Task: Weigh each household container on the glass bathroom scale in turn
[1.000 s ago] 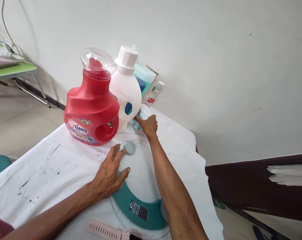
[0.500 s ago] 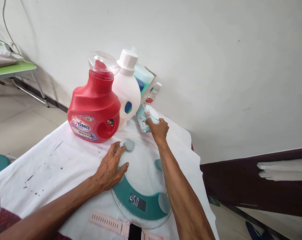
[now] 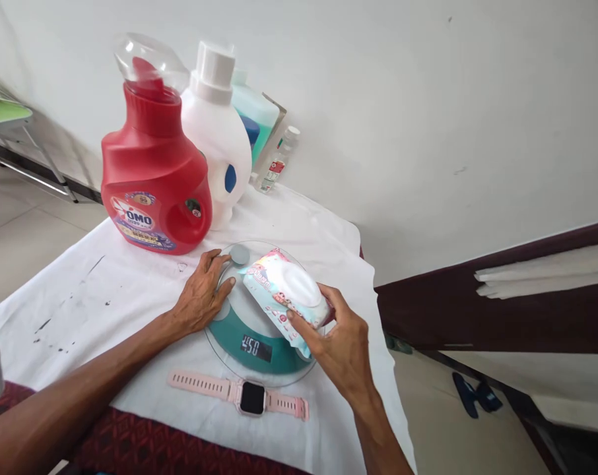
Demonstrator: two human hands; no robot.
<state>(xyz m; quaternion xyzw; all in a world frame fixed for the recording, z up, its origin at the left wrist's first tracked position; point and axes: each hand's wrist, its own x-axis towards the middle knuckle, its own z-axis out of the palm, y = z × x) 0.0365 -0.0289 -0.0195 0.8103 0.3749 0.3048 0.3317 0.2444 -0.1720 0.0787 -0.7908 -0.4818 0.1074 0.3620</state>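
My right hand (image 3: 343, 346) grips a pack of wet wipes (image 3: 284, 297) with a white lid, holding it tilted just above a round glass scale (image 3: 239, 340) with a teal base and a lit display. On the scale's left rim rests my left hand (image 3: 197, 300), fingers spread flat on the glass. A pink smartwatch (image 3: 239, 394) lies flat in front of the scale on the white cloth (image 3: 105, 310).
Behind the scale stand a red OMO detergent jug (image 3: 153, 171), a white jug (image 3: 217, 125), a teal refill pack (image 3: 257, 119) and a small clear bottle (image 3: 278, 161) against the wall. The table edge drops off at the right. Dark sandals (image 3: 472, 396) lie on the floor.
My right hand lifted the wipes pack from beside the white jug and brought it back over the scale. The left hand stayed on the scale's rim. The view tilted down.
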